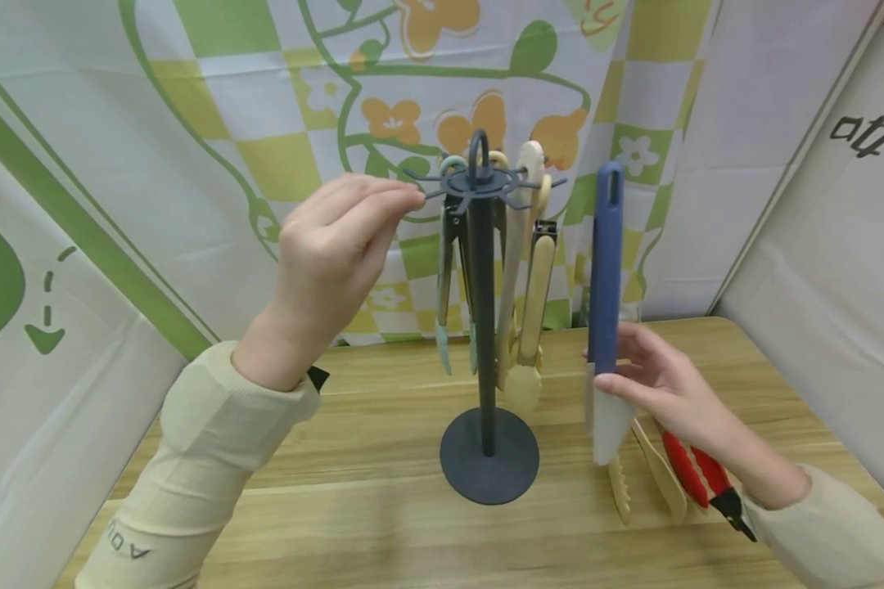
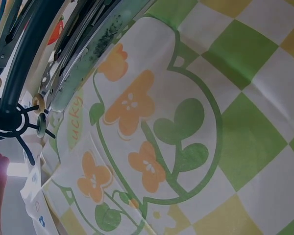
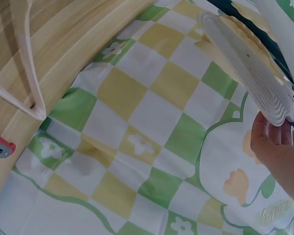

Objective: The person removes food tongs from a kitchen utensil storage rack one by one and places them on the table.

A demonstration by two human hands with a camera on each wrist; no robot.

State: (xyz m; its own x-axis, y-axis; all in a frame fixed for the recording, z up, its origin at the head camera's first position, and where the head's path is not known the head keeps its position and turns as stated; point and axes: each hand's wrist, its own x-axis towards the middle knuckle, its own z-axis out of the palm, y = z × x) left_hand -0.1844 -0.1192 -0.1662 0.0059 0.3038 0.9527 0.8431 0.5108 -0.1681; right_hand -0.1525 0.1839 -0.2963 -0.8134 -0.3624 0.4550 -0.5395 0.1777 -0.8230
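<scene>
Blue tongs (image 1: 607,270), pinched by fingers of the right hand (image 1: 663,384), are not yet hung; the left hand (image 1: 339,241) pinches the stand (image 1: 482,327). Green tongs (image 1: 444,278) already hang; a red utensil (image 1: 685,466) seems left.

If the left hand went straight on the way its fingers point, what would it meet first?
Probably the round top of the black utensil rack: the left hand pinches the end of one hook, which leads inward, though depth is unclear.
</scene>
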